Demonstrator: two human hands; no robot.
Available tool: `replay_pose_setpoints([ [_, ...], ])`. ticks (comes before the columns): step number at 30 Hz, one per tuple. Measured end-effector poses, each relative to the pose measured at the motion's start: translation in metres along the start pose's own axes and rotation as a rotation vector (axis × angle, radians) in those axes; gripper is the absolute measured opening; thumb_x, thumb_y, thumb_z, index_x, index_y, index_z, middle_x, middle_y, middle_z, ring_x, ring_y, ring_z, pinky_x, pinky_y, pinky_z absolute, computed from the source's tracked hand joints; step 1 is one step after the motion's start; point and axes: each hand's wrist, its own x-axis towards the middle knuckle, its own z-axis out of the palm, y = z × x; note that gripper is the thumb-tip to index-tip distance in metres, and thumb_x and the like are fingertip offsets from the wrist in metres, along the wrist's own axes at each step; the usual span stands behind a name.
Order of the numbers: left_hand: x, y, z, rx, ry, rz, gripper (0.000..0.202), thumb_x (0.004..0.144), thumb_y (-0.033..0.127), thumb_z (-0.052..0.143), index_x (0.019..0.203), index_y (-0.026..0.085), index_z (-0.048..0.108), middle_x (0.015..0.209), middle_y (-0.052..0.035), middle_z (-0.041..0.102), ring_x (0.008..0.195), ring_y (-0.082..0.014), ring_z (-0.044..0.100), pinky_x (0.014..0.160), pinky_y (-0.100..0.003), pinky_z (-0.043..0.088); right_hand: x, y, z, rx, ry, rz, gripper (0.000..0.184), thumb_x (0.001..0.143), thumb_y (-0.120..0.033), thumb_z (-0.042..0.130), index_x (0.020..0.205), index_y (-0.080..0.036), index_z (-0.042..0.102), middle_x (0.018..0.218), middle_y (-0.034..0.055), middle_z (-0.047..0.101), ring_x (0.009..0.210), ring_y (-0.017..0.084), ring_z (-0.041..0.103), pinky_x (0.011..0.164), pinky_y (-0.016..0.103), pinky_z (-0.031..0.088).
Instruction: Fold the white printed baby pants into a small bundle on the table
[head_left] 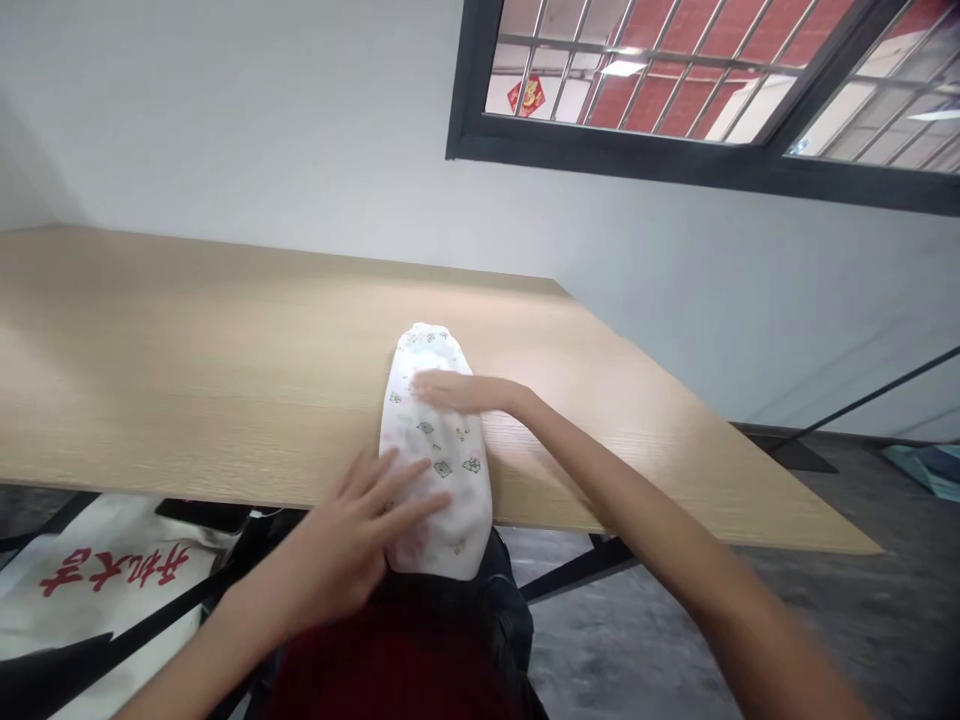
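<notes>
A long white cloth piece [439, 460] with small printed figures lies flattened near the table's front edge. Its far end is narrow and looks gathered, while its near end hangs past the edge toward my lap. My left hand [360, 530] is open, its spread fingers resting over the cloth's near left side. Farther up, my right hand [457, 391] lies stretched flat across the upper part of the cloth, palm down and slightly blurred by motion. Neither hand is closed around the fabric. What exact kind of article the cloth is, I cannot tell.
The light wooden table [225, 370] reaches back to the white wall, with a slanted right edge. Below its front left, a white bag-like cloth with red characters [120, 568] lies near a dark object [202, 513]. A barred window [637, 80] is above.
</notes>
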Motion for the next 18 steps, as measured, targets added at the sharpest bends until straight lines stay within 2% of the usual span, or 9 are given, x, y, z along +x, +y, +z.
replay_pose_setpoints([
  [2,-0.003,-0.023,0.010,0.114,0.027,-0.003,0.085,0.069,-0.004,0.041,0.139,0.040,0.022,0.148,0.0031,0.025,0.136,-0.0291,0.019,0.106,-0.057,0.021,-0.047,-0.010,0.018,-0.207,-0.145,-0.084,0.060,0.078,-0.055,0.048,0.130,-0.025,0.043,0.138,0.0033,0.037,0.129,0.024,0.034,0.111,0.048,0.024],
  [4,-0.005,-0.035,0.019,0.139,0.083,0.041,0.075,0.077,-0.001,0.041,0.137,0.040,0.027,0.143,0.0028,0.036,0.133,-0.0259,0.028,0.106,-0.052,0.025,-0.092,-0.015,0.046,-0.439,-0.057,-0.150,0.084,0.067,-0.050,0.064,0.139,-0.030,0.027,0.144,0.0034,0.026,0.134,0.031,0.023,0.109,0.060,0.017],
  [6,-0.004,-0.038,0.024,0.093,0.212,0.123,0.058,0.084,0.006,0.042,0.133,0.036,0.038,0.131,0.0014,0.051,0.126,-0.0208,0.039,0.106,-0.043,0.031,-0.122,-0.016,0.076,-0.669,0.260,-0.122,0.082,0.068,-0.027,0.064,0.140,-0.028,0.025,0.142,0.0048,0.028,0.133,0.035,0.022,0.104,0.067,0.014],
  [9,0.007,-0.033,0.022,-0.014,0.387,0.246,0.036,0.088,0.012,0.044,0.119,0.027,0.052,0.111,-0.0014,0.064,0.111,-0.0169,0.052,0.100,-0.036,0.038,-0.130,-0.016,0.103,-0.801,0.628,-0.186,0.056,0.074,-0.009,0.045,0.128,-0.020,0.041,0.126,0.0053,0.050,0.126,0.029,0.035,0.106,0.063,0.011],
  [10,0.011,-0.031,0.018,-0.058,0.412,0.268,0.031,0.088,0.012,0.043,0.114,0.025,0.055,0.105,-0.0022,0.066,0.104,-0.0160,0.056,0.096,-0.035,0.041,-0.126,-0.019,0.104,-0.767,0.691,-0.250,0.044,0.076,-0.007,0.041,0.119,-0.018,0.048,0.114,0.0046,0.057,0.118,0.023,0.044,0.108,0.058,0.016],
  [11,0.014,-0.028,0.013,-0.106,0.418,0.273,0.027,0.089,0.014,0.042,0.110,0.023,0.057,0.098,-0.0033,0.068,0.095,-0.0156,0.059,0.091,-0.034,0.044,-0.122,-0.025,0.103,-0.697,0.724,-0.317,0.033,0.080,-0.009,0.039,0.108,-0.017,0.052,0.101,0.0037,0.061,0.107,0.018,0.052,0.108,0.051,0.025],
  [13,0.013,-0.018,0.003,-0.220,0.431,0.240,0.021,0.089,0.020,0.041,0.102,0.021,0.058,0.084,-0.0048,0.067,0.079,-0.0157,0.061,0.077,-0.032,0.049,-0.121,-0.043,0.096,-0.489,0.715,-0.398,0.015,0.085,-0.019,0.038,0.091,-0.017,0.052,0.080,0.0019,0.062,0.081,0.011,0.057,0.089,0.032,0.045],
  [15,0.001,-0.001,-0.007,-0.349,0.458,0.184,0.015,0.087,0.025,0.044,0.093,0.022,0.056,0.073,-0.0041,0.064,0.066,-0.0157,0.058,0.063,-0.029,0.049,-0.131,-0.065,0.093,-0.234,0.647,-0.385,0.018,0.088,-0.031,0.038,0.084,-0.018,0.050,0.070,0.0011,0.059,0.065,0.008,0.054,0.064,0.022,0.045],
  [18,-0.018,0.029,-0.018,-0.548,0.494,0.073,0.007,0.083,0.028,0.047,0.086,0.026,0.053,0.061,0.0003,0.059,0.052,-0.0132,0.053,0.049,-0.025,0.045,-0.158,-0.092,0.097,0.151,0.466,-0.294,0.023,0.087,-0.039,0.040,0.080,-0.020,0.051,0.069,0.0002,0.060,0.060,0.006,0.054,0.054,0.017,0.042],
])
